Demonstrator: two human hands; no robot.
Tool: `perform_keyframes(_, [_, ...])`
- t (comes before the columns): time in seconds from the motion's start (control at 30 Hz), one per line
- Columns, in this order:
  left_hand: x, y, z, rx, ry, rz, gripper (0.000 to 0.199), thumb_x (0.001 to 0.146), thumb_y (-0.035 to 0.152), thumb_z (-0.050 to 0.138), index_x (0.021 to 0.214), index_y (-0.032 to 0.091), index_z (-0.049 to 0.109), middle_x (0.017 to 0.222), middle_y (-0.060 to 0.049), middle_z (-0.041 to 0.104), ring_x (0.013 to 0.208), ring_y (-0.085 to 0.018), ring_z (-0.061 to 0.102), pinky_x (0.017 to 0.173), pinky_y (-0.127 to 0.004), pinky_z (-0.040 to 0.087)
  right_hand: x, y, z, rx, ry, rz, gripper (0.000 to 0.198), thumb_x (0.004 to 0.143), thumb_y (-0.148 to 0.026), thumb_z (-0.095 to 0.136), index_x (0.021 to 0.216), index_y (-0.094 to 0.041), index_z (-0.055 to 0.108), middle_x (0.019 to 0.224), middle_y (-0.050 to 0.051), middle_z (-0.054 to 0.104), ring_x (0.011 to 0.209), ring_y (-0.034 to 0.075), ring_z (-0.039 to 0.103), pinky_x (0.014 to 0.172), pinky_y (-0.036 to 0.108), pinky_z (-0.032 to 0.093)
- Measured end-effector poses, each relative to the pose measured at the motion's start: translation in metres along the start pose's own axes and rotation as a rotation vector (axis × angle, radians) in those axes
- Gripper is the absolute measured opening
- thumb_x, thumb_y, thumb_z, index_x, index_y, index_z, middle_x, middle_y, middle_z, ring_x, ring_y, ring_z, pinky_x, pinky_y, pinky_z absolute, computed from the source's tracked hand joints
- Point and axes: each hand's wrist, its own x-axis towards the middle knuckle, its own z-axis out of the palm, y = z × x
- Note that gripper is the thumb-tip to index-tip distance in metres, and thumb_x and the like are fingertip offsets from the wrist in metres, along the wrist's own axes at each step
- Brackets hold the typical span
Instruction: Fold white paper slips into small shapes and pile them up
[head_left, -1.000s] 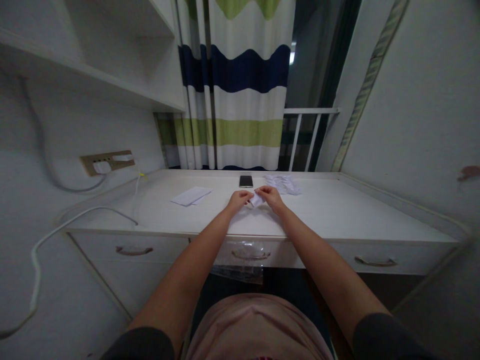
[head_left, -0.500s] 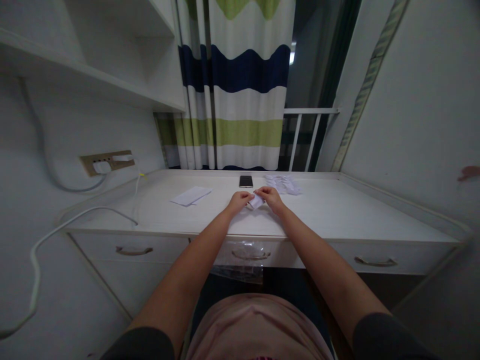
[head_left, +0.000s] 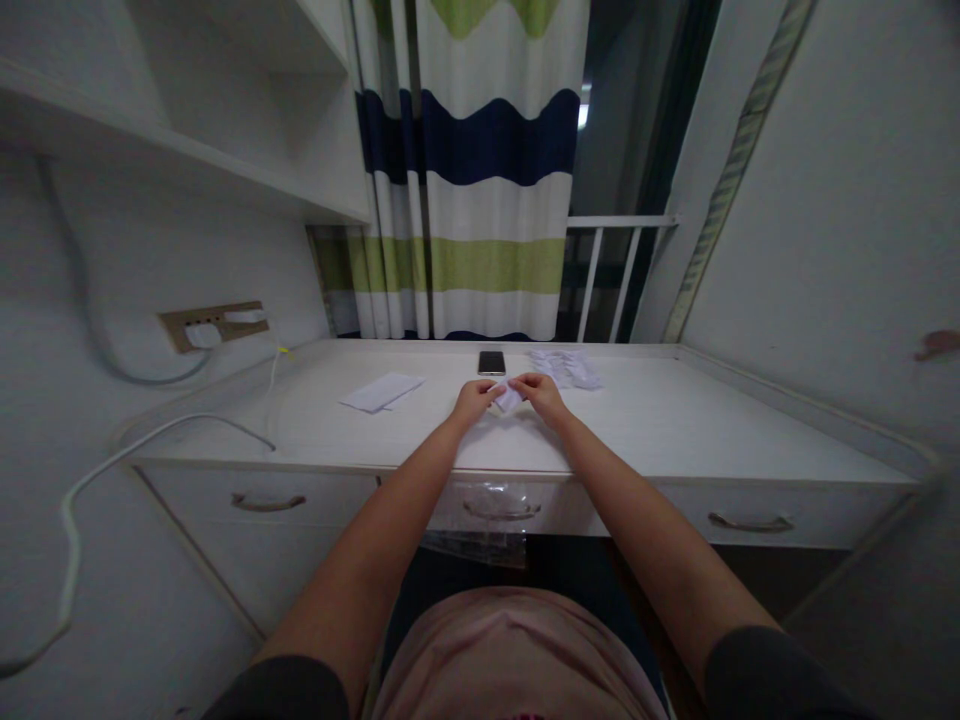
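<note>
While shifted barely leftward since half a second earlier, pinching small white paper (head_left: 508, 401) between left hand (head_left: 473, 402) and right hand (head_left: 544, 397), over table (head_left: 675, 430), near phone (head_left: 491, 363); suggesting continued handling.

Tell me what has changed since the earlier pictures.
Very little: the small paper has shifted slightly to the left. The left hand and right hand both keep hold of it; nothing was let go. The phone, flat sheets and paper pile stayed put.

no text, label, brand, number or sign can be read anywhere in the head view.
</note>
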Motion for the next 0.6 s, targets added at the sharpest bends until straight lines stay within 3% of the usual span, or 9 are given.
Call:
perform_keyframes(0.33, [0.0008, 0.0006, -0.0013, 0.0, 0.109, 0.008, 0.03, 0.065, 0.037, 0.061, 0.076, 0.011, 0.069, 0.062, -0.002, 0.063, 0.055, -0.01, 0.049, 0.051, -0.022, 0.036, -0.0002, 0.0005, -0.0013, -0.05, 0.01, 0.002, 0.034, 0.058, -0.049, 0.065, 0.064, -0.015, 0.064, 0.056, 0.0, 0.057, 0.05, 0.01, 0.046, 0.047, 0.023, 0.037])
perform_keyframes(0.6, [-0.0002, 0.0015, -0.0014, 0.012, 0.107, 0.03, 0.026, 0.066, 0.033, 0.06, 0.075, 0.011, 0.069, 0.068, -0.004, 0.066, 0.062, -0.013, 0.054, 0.056, -0.023, 0.04, 0.0034, 0.0061, -0.0023, -0.108, 0.025, -0.026, 0.036, 0.056, -0.051, 0.065, 0.06, -0.015, 0.062, 0.051, 0.001, 0.055, 0.048, 0.01, 0.046, 0.047, 0.024, 0.037])
